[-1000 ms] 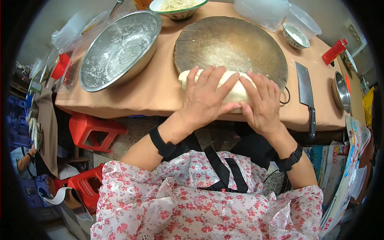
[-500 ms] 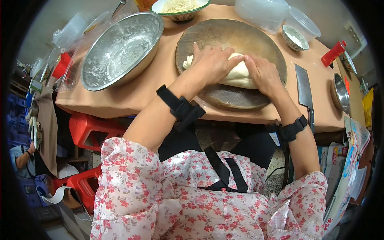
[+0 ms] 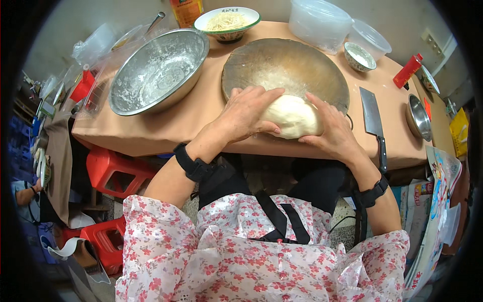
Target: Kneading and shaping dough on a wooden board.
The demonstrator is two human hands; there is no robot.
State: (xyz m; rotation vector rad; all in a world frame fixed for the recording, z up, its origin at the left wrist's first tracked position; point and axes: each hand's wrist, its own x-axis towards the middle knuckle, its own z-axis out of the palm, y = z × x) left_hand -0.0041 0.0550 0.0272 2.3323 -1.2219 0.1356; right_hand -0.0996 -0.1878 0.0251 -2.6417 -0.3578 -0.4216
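Observation:
A smooth, pale lump of dough (image 3: 293,117) sits at the near edge of a round wooden chopping board (image 3: 282,60) dusted with flour. My left hand (image 3: 247,113) cups its left side, thumb low and fingers over the top left. On the other side my right hand (image 3: 332,126) curves round the dough, with the thumb near its lower edge and the fingertips at its upper right. The two hands grip it between them. The underside of the dough is hidden.
Left of the board stands a big flour-smeared metal bowl (image 3: 160,70). A bowl of noodles (image 3: 227,24) and clear plastic tubs (image 3: 322,22) are behind. To the right lie a cleaver (image 3: 371,113), a small flour bowl (image 3: 359,57), a red bottle (image 3: 407,71) and a steel bowl (image 3: 419,118).
The dough has come nearer to me and turned from a long folded roll into a rounder lump. Both hands have shifted from pressing over it to holding its sides.

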